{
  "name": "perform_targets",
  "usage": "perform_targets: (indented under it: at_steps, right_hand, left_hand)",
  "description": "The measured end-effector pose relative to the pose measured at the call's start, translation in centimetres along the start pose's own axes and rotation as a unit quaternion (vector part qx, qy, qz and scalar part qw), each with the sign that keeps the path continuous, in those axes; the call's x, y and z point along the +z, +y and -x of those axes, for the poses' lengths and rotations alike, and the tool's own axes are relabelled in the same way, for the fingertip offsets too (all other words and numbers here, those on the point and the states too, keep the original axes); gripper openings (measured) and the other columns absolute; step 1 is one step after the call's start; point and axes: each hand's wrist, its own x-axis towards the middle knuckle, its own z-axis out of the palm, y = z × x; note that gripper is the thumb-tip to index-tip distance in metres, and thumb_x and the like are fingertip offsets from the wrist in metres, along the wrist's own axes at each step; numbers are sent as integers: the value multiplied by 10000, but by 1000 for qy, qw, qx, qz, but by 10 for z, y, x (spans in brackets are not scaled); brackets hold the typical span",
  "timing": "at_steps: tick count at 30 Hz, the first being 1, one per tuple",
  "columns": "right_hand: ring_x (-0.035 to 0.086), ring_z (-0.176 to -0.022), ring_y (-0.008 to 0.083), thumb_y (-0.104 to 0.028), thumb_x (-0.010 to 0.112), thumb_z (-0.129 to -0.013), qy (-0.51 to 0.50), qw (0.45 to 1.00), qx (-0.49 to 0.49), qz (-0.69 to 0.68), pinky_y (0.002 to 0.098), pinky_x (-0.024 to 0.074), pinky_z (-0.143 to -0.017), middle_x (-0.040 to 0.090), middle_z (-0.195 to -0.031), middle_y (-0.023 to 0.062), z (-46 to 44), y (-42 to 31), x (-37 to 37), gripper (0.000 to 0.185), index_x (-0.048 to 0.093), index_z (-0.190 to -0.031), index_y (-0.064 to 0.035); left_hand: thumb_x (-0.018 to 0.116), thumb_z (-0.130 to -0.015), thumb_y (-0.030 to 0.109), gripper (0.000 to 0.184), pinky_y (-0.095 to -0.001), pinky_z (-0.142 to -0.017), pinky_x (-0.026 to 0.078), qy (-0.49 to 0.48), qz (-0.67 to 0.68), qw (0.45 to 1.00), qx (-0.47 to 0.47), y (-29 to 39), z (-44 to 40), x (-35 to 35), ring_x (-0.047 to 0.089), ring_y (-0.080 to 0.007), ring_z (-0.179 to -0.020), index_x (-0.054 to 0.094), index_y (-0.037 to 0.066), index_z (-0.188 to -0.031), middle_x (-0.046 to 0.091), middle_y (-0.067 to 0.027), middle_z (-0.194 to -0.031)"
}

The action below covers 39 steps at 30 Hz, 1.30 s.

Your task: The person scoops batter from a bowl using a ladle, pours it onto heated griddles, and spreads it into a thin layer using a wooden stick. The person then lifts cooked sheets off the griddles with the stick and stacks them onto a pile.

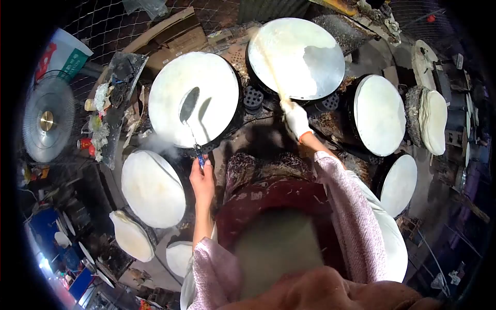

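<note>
My left hand (202, 178) is bare and closed round the blue handle of a spatula (189, 106), whose dark oval blade is over the large round white disc (217, 77) at the upper left. The blade casts a shadow on that disc. My right hand (298, 121), in a white glove with an orange cuff, grips a pale stick (271, 64) that reaches up across the left part of the upper right round plate (310, 57). White covers much of this plate, and a grey, shiny patch shows at its right.
More round white discs lie at the right (380, 114) and lower left (153, 188). A stack of pale sheets (433, 121) stands far right. At the far left are a fan (46, 121) and a cluttered metal board (121, 103). Wire mesh and cardboard (173, 39) are behind.
</note>
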Motion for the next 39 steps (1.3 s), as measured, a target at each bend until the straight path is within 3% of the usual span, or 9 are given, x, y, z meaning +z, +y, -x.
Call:
perform_targets:
  at_steps: [3,8,13,23,25,29,33,35,39]
  right_hand:
    - [615,-930,419,-433,513,-916,58,992,-2,114,450,481,-775,652,-937,247,2,14,-25,444,622,-1034,-19]
    - [648,-712,262,-475,513,-919,41,993,106,-37,386,479,-670,662,-764,175,-9,10,-99,508,602,-940,25]
    - [640,-601,286,-329,466,-975,-4,890,-257,376,430,510,-547,671,-844,98,3,57,-75,304,615,-903,-74]
    - [633,-628,240,-417,514,-930,-7,999,-12,-31,395,468,-565,642,-683,119,-55,91,-144,420,586,-998,-9]
    - [642,-685,351,-445,473,-941,-28,958,-208,198,472,469,-611,654,-744,187,-20,104,-143,436,573,-990,-23]
    - [634,-737,394,-400,473,-950,-16,962,-38,268,514,471,-644,651,-770,209,-40,98,-181,366,575,-943,-49]
    - [644,-628,268,-266,460,-957,144,831,-362,397,394,504,-538,640,-739,182,-125,121,-201,236,611,-946,-85]
    - [632,-630,249,-176,454,-943,45,963,-147,223,365,494,-526,640,-861,185,-107,84,-198,186,606,-1011,-93]
    - [631,-633,325,-287,425,-968,-4,947,-140,288,419,473,-537,636,-781,229,-46,122,-181,428,463,-1334,-68]
  left_hand:
    - [541,-949,136,205,-206,-504,343,3,32,999,-39,14,8,6,426,-39,-569,578,0,-1097,501,42,-695]
    - [514,-965,138,175,-197,-425,256,-6,84,995,-46,25,18,26,341,-17,-482,552,14,-1083,411,73,-617]
    - [530,-957,136,176,-198,-434,288,-4,81,995,-64,40,26,41,373,-20,-496,552,10,-1077,443,59,-634]
    - [500,-977,158,164,-206,-400,258,-1,54,996,-71,73,42,87,344,-27,-447,543,28,-1068,417,61,-600]
    - [505,-976,161,158,-203,-403,260,2,7,998,-59,66,49,95,347,-25,-452,553,38,-1063,425,62,-607]
    - [511,-974,162,142,-194,-408,262,26,3,999,-40,79,63,114,354,-20,-461,558,48,-1046,433,66,-610]
    - [518,-972,162,156,-188,-417,269,25,40,995,-89,98,69,128,368,-20,-481,551,47,-1072,435,66,-613]
    - [520,-971,164,156,-189,-417,270,24,1,997,-75,93,67,130,368,-22,-481,552,42,-1064,434,65,-614]
    - [530,-966,162,156,-192,-428,279,7,22,997,-70,104,61,135,366,-25,-486,553,31,-1048,434,65,-623]
